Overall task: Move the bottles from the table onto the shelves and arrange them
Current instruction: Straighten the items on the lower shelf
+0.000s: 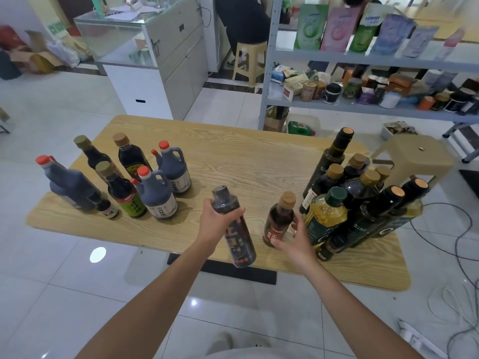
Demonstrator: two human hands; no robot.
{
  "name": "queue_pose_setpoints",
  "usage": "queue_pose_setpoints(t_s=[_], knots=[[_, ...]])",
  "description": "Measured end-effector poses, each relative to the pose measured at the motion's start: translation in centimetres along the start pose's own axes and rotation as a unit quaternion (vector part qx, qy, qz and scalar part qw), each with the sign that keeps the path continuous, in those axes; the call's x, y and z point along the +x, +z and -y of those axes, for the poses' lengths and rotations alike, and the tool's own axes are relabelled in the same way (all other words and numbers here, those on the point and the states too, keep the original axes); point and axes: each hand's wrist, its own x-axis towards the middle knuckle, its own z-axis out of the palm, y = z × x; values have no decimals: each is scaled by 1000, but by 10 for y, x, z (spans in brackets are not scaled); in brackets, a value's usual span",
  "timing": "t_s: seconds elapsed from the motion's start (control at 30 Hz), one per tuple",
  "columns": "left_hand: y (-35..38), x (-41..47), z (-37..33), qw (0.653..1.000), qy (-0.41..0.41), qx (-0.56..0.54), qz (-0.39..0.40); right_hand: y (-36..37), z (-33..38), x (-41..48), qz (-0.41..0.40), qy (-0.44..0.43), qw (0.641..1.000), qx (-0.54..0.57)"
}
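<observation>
Left hand grip clamped on tall dark plastic bottle, raised off light wooden desk. Right hand cups brown tan-capped bottle, can't tell if clamped; probably two per trip.

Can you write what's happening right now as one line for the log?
left hand: holds dark bottle, tilted | right hand: at brown bottle, grip unclear | table: other bottles standing

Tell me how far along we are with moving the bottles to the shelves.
Done: little shows; the shelves hold pouches and jars, no table bottles I can make out. In hand: the left hand grips a black-capped dark bottle tilted above the table; the right hand is open beside a cork-capped brown bottle. Left: the dark sauce bottles on the table's left and the oil bottles on its right.
</observation>
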Motion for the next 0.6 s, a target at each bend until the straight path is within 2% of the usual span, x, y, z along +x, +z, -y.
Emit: queue_pose_setpoints(t_s=[0.27,0.47,0.6], knots=[[-8,-4,-4,1000,1,-19,-10,-2,11,23,-1,9,998,66],[-11,-6,-4,1000,19,22,5,-6,6,20,-3,20,996,89],[-9,-8,-12,1000,18,19,3,-10,10,18,14,52,984,169]])
